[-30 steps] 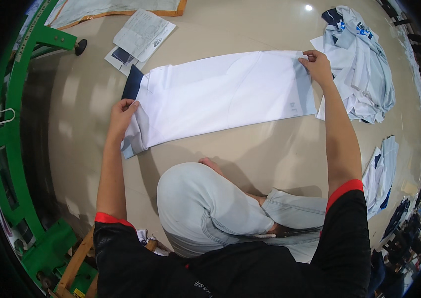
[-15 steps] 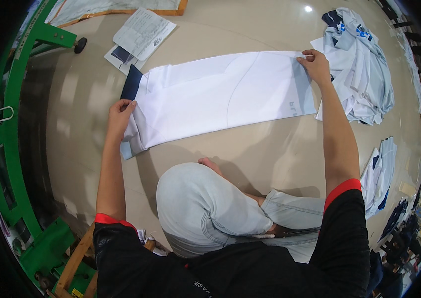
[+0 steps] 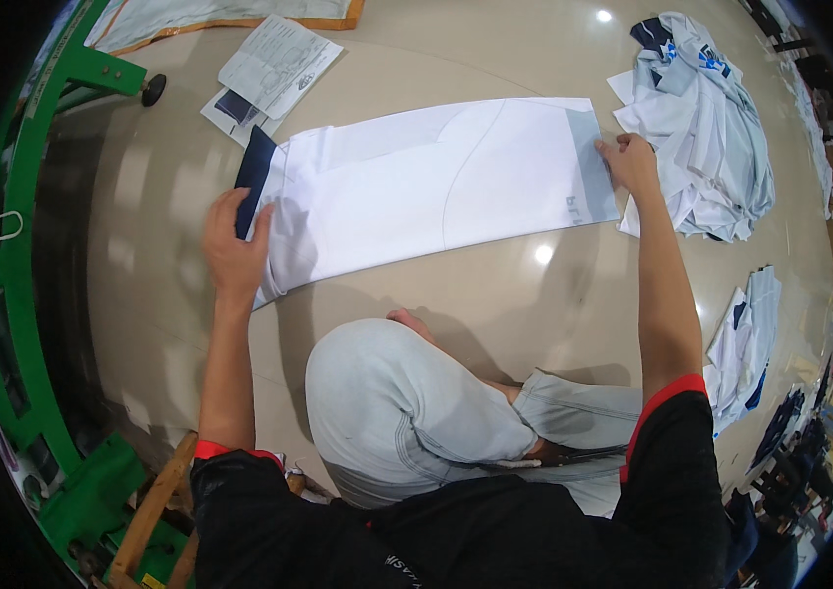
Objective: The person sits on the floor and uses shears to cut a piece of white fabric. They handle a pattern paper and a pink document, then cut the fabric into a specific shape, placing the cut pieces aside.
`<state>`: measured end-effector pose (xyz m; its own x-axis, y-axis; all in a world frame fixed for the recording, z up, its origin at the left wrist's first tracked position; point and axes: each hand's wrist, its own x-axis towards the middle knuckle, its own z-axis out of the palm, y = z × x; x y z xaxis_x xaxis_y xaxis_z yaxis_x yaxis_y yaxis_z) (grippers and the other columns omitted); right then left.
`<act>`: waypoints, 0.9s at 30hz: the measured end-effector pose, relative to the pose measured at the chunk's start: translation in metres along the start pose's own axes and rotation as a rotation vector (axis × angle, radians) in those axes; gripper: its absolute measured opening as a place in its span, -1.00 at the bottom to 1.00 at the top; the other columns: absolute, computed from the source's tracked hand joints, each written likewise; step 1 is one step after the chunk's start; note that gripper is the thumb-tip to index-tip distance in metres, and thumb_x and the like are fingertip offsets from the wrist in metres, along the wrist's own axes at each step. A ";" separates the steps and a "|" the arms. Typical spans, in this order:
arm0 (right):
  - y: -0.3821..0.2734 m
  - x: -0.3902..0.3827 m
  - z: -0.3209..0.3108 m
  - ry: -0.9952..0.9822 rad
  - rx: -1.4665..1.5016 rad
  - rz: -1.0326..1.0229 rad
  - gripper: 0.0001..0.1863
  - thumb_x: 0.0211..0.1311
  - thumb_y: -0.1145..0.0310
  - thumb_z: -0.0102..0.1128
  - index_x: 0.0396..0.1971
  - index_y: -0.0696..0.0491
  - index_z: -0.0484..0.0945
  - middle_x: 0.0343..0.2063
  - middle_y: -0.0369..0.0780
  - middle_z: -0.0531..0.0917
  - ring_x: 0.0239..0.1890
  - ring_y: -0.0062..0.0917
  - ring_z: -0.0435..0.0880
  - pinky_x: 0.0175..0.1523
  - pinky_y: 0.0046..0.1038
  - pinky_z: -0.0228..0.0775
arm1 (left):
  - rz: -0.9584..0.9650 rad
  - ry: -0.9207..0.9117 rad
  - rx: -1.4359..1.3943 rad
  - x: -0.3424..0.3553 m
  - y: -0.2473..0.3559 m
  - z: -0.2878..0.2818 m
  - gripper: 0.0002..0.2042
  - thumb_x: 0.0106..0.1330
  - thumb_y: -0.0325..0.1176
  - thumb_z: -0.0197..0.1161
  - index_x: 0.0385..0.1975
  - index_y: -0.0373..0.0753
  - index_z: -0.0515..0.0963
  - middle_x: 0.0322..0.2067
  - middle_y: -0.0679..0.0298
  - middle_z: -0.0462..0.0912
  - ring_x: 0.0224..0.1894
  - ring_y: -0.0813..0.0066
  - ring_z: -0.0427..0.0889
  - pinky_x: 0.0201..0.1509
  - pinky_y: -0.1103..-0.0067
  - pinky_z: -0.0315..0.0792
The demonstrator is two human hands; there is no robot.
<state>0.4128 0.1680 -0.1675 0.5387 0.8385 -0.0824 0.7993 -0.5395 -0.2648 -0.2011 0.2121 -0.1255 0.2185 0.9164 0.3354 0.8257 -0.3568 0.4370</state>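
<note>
A long, folded white garment (image 3: 377, 187) lies flat on the floor in front of my crossed legs. Its left end has a navy band (image 3: 256, 172), and a pale grey-blue strip runs along its right end. My left hand (image 3: 236, 240) rests on the left end beside the navy band, thumb and fingers apart, so it is open. At the right end, my right hand (image 3: 630, 165) has its thumb and fingertips closed together on the edge of the pale strip.
Printed paper sheets (image 3: 274, 69) lie beyond the garment. A heap of white and pale blue garments (image 3: 706, 137) is at the far right, with a smaller pile (image 3: 745, 344) nearer. A green metal frame (image 3: 19, 265) stands along the left, with a wooden piece (image 3: 151, 510) below.
My left hand has loosened its pinch, spread its fingers and shifted up onto the navy band's side. My right hand has slid down the right edge from the far corner. The left end lies flatter.
</note>
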 end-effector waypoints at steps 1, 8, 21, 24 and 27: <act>0.002 -0.008 0.000 -0.011 0.026 0.020 -0.42 0.18 0.04 0.50 -0.03 0.27 0.71 -0.14 0.00 0.81 -0.08 -0.20 0.80 0.05 -0.25 0.59 | 0.067 -0.004 -0.019 -0.001 0.006 0.001 -0.57 0.30 -0.27 0.51 0.12 -0.30 0.65 0.16 -0.01 0.66 0.25 -0.03 0.62 0.31 0.27 0.48; -0.024 -0.004 0.001 -0.172 0.012 0.063 -0.53 0.30 0.04 0.41 -0.07 0.17 0.73 -0.07 0.00 0.78 -0.04 -0.10 0.76 0.02 -0.15 0.58 | 0.256 -0.252 -0.022 0.008 0.025 0.035 -0.43 0.33 -0.22 0.46 0.34 -0.19 0.53 0.34 -0.04 0.51 0.45 -0.12 0.41 0.47 0.11 0.30; -0.056 -0.039 -0.060 -0.100 0.007 -0.311 -0.58 0.30 0.09 0.40 -0.06 0.12 0.69 -0.10 0.01 0.75 -0.01 -0.05 0.72 0.07 -0.10 0.55 | 0.367 -0.316 -0.060 -0.007 0.085 0.073 -0.31 0.38 -0.03 0.37 0.47 -0.14 0.41 0.52 -0.09 0.27 0.58 -0.21 0.16 0.59 -0.13 -0.04; -0.009 -0.134 -0.125 -0.465 -0.038 -0.268 -0.54 0.22 0.02 0.44 -0.30 0.20 0.69 -0.34 0.05 0.76 -0.18 -0.03 0.77 -0.08 -0.11 0.55 | 0.377 -0.382 0.018 -0.007 0.083 0.085 -0.27 0.42 0.09 0.29 0.52 -0.12 0.35 0.55 -0.10 0.20 0.59 -0.21 0.12 0.59 -0.14 -0.05; 0.036 -0.215 -0.202 -0.699 -0.116 0.019 -0.53 0.24 0.04 0.40 -0.54 0.22 0.70 -0.61 -0.04 0.70 -0.50 -0.20 0.72 -0.26 -0.18 0.53 | 0.354 -0.399 0.109 -0.028 0.087 0.093 -0.23 0.43 0.18 0.22 0.54 -0.12 0.31 0.56 -0.10 0.17 0.61 -0.20 0.09 0.60 -0.15 -0.09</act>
<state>0.3791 -0.0471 0.0346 0.2865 0.6610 -0.6936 0.8356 -0.5265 -0.1567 -0.0873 0.1728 -0.1745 0.6561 0.7489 0.0938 0.7103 -0.6547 0.2586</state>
